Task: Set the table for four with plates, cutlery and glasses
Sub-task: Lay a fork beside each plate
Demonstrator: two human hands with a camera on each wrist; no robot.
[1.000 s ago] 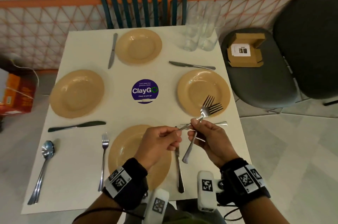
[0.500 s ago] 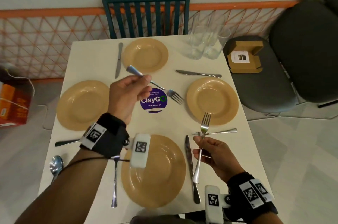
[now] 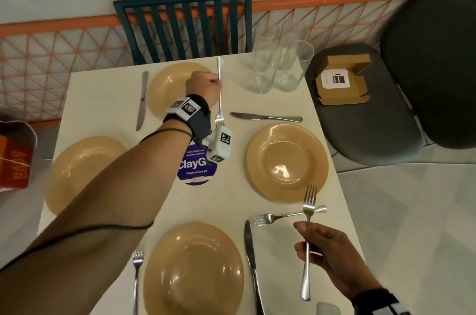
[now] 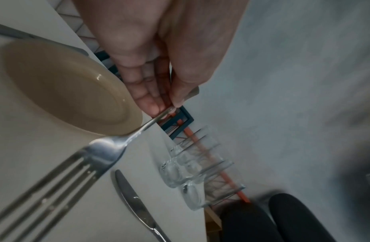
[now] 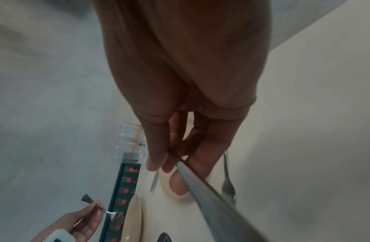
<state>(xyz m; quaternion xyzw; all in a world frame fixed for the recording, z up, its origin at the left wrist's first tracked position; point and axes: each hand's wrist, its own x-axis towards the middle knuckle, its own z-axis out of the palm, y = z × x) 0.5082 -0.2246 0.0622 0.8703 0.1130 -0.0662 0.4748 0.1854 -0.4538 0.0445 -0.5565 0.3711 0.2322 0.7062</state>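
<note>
Forks in both your hands. Your left hand [image 3: 204,88] pinches fork [image 3: 219,98] beside far plate [image 3: 170,88] at surface [image 3: 103,98] far edge, tines toward you. Your right hand [image 3: 328,253] grips second fork [image 3: 307,242] above near right corner, over third fork [image 3: 286,215] lying crosswise. Glasses [image 3: 278,67] cluster at far right corner.

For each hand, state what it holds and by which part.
Left hand pinches a fork by its handle; right hand grips another fork mid-handle.
</note>
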